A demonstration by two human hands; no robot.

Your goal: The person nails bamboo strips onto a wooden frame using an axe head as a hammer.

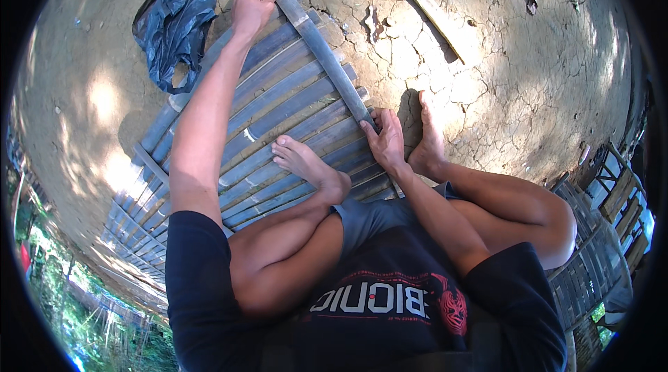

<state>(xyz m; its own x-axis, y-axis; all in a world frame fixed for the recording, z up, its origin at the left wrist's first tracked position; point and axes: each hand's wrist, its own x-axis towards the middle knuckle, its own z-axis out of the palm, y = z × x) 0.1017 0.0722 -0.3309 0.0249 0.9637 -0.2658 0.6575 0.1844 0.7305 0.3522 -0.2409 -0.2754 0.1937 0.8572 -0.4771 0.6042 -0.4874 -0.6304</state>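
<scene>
A flat, dark bamboo strip (323,52) lies crosswise over the end of a panel of bamboo slats (282,114). At the strip's far end my left hand (254,9) is closed, its thumb and fingers pinching the tip. My right hand (387,141) grips the strip's near end, with the thumb on one side and bent fingers on the other. The slats run side by side to the lower left, where narrower crosspieces span them. My left foot (306,163) rests on the slats.
A black plastic bag (174,31) lies left of the panel. An axe with a wooden handle (433,13) lies on the cracked earth at the far right. My right foot (429,135) is on the ground. Another slatted bamboo structure (581,274) stands at right.
</scene>
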